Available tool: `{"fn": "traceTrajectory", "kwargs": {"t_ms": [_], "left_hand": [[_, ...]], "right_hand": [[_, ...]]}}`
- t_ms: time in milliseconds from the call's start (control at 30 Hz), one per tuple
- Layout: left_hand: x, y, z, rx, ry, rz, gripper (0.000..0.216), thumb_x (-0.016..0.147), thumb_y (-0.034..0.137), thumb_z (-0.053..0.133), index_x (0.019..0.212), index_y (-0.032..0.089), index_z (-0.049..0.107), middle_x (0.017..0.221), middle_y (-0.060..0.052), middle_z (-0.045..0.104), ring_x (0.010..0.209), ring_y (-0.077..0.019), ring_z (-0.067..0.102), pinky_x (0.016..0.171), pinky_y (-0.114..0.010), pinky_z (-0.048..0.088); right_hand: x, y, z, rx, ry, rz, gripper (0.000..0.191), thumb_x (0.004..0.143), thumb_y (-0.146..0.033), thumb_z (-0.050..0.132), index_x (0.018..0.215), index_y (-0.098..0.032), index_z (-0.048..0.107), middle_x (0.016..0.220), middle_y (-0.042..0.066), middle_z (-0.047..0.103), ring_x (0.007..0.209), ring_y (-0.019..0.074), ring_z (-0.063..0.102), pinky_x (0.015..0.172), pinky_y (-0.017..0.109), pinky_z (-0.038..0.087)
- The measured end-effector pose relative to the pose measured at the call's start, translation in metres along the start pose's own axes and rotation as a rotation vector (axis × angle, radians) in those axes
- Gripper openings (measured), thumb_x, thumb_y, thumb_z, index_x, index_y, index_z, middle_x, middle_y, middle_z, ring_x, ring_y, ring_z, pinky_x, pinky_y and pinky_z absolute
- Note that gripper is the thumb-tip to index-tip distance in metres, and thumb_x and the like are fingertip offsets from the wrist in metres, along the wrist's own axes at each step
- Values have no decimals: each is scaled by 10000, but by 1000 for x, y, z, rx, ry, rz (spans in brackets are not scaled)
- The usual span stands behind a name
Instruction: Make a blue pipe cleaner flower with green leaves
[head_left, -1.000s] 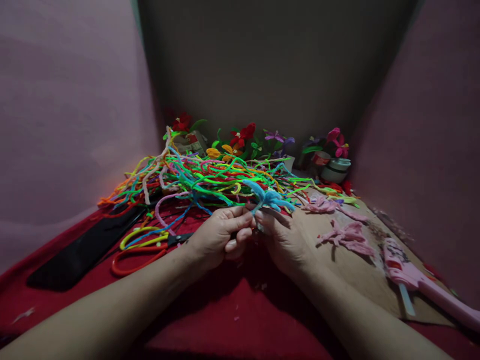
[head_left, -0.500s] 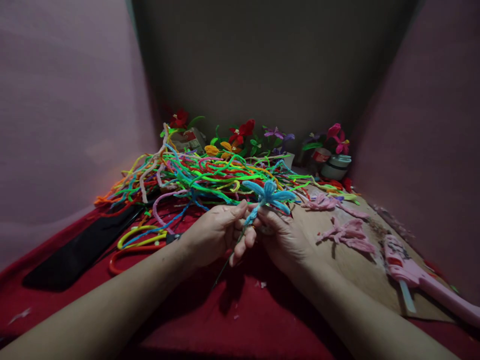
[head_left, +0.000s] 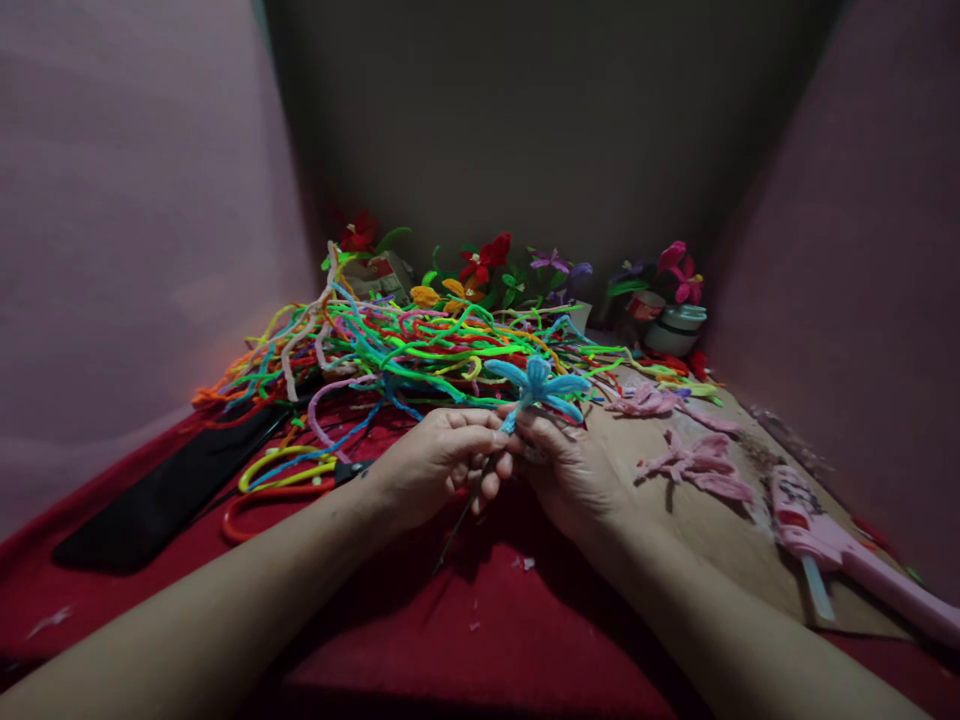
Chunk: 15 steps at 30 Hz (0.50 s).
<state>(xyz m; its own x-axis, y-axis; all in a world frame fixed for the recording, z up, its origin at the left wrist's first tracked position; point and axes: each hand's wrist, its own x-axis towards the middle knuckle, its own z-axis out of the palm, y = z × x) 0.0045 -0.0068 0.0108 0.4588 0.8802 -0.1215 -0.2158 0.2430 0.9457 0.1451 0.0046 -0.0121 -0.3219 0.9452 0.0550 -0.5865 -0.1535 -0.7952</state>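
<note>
A blue pipe-cleaner flower (head_left: 537,382) with several looped petals is held up between both hands over the red cloth. My right hand (head_left: 559,455) pinches it just under the petals. My left hand (head_left: 457,455) is closed on its stem, thumb and fingers pressed together below the bloom. A thin dark end of the stem (head_left: 450,545) sticks out beneath the fingers, pointing down and left. The fingers hide much of the twisted blue part.
A tangled heap of coloured pipe cleaners (head_left: 420,345) lies behind the hands. Scissors (head_left: 277,490) and a black phone-like slab (head_left: 165,490) are at left. At right, cardboard (head_left: 630,480) carries pink pieces (head_left: 697,465) and a pink glue gun (head_left: 825,535). Finished flowers (head_left: 487,258) stand at the back.
My left thumb and fingers have moved up the stem and closed around the twisted blue section, which now shows less. The flower stays almost in place, and the right hand keeps its pinch.
</note>
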Motion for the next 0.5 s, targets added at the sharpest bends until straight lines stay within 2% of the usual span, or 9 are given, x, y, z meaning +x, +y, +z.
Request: {"fn": "traceTrajectory", "kwargs": {"t_ms": [267, 500], "left_hand": [[-1, 2, 3, 9, 3, 22, 174, 773, 217, 508, 804, 92, 624, 615, -27, 579, 437, -99, 522, 348, -201, 425], [-4, 1, 0, 78, 22, -34, 135, 722, 129, 524, 807, 94, 622, 632, -22, 583, 416, -67, 504, 356, -163, 361]], "right_hand": [[-1, -1, 0, -29, -10, -6, 133, 726, -282, 634, 785, -173, 682, 589, 4, 621, 496, 117, 559, 521, 258, 493], [0, 2, -2, -34, 22, -44, 113, 727, -258, 646, 775, -163, 682, 654, 7, 632, 542, 108, 574, 531, 235, 493]]}}
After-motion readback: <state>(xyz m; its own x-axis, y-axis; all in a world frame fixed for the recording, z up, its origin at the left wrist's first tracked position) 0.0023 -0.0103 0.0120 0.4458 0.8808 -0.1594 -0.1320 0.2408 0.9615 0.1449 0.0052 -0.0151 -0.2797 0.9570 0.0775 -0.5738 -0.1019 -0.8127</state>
